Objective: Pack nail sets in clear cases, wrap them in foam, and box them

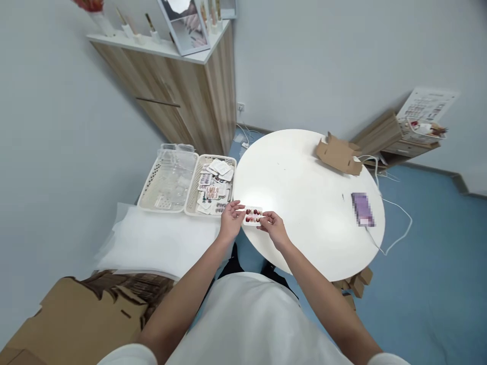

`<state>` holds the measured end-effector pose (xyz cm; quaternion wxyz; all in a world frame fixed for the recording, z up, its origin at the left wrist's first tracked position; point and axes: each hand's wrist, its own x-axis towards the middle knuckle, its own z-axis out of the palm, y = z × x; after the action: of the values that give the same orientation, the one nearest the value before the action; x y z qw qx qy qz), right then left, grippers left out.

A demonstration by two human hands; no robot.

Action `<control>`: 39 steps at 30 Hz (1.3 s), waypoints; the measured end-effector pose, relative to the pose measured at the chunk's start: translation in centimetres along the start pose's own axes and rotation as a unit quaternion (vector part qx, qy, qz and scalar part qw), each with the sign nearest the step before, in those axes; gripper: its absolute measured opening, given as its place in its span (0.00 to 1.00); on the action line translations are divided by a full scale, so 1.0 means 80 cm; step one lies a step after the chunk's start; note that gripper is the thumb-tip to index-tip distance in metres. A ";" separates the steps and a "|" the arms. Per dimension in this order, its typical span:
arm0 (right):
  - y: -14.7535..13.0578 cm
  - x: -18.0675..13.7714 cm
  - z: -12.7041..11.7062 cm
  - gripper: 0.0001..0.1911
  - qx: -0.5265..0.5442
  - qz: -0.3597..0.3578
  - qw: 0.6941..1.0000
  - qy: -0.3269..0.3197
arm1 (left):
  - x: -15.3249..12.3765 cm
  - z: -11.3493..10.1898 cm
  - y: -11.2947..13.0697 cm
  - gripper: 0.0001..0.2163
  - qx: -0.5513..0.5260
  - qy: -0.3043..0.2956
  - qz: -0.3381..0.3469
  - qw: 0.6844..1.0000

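Note:
Between my two hands is a small white card of press-on nails (253, 216), with dark red and pale nails in two rows. My left hand (231, 221) pinches the card's left edge. At its right edge, my right hand (274, 228) grips it with thumb and fingers. The card is held over the near left rim of the round white table (300, 203). Just left of my left hand, a cream plastic basket (193, 195) holds many similar nail cards (212, 192) and white packets.
Another basket (149, 190) holds clear plastic boxes (173, 175). White foam sheets (160, 243) lie in front. On the table are an opened cardboard box (338, 154) and a purple phone-like thing (363, 209) with a cable. A wooden cabinet (190, 91) stands behind; flattened cardboard (76, 319) lies lower left.

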<state>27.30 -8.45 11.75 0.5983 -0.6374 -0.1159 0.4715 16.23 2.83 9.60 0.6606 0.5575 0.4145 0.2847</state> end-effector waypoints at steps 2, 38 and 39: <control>-0.001 -0.023 -0.044 0.16 0.014 -0.001 1.000 0.004 | -0.020 0.040 -0.003 0.18 0.008 -0.025 0.002 1.000; 0.015 -0.085 -0.230 0.20 0.089 0.006 0.995 0.046 | -0.095 0.203 -0.020 0.09 0.035 -0.158 -0.118 0.980; 0.014 -0.085 -0.229 0.20 0.088 0.011 0.995 0.045 | -0.094 0.202 -0.020 0.10 0.036 -0.159 -0.115 0.980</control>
<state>36.81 -25.55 10.94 0.6515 -0.6041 -0.0403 0.4572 26.35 -11.95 10.35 0.7259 0.5679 0.3752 0.0991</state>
